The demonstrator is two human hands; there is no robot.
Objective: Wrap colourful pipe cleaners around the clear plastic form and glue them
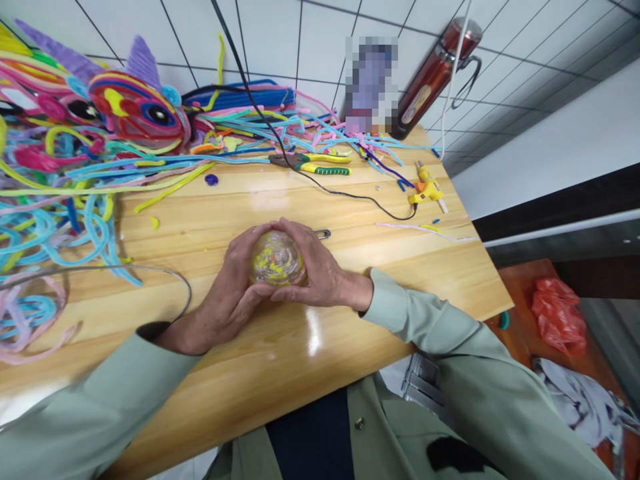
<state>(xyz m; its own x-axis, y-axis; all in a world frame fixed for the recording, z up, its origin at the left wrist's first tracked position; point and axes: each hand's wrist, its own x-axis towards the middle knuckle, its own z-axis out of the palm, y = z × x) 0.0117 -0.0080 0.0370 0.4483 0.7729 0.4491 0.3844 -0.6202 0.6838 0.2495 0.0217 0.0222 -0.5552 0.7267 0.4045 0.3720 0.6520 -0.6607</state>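
In the head view, the left hand (pixel 237 267) and the right hand (pixel 317 263) are wrapped around a shiny round thing (pixel 277 259), flecked yellow and pale lilac, cupping it from both sides above the counter (pixel 175 233). Just past the right fingers, a small metal clip (pixel 325 234) pokes out! Further back, the pliers (pixel 330 171) lie with a black cord (pixel 227 33) crossing them, and that cord runs right to the yellow glue gun (pixel 427 189). Over on the left it's crowded: fuzzy stems (pixel 100 227) heap up below a bright animal face (pixel 135 110), and a grey cord (pixel 170 272) loops to the left cuff. Against the tiles leans a red flask (pixel 435 77), beside something pixelated (pixel 370 87) that I can't make out. A red bag (pixel 559 317) sits off the counter's right end.
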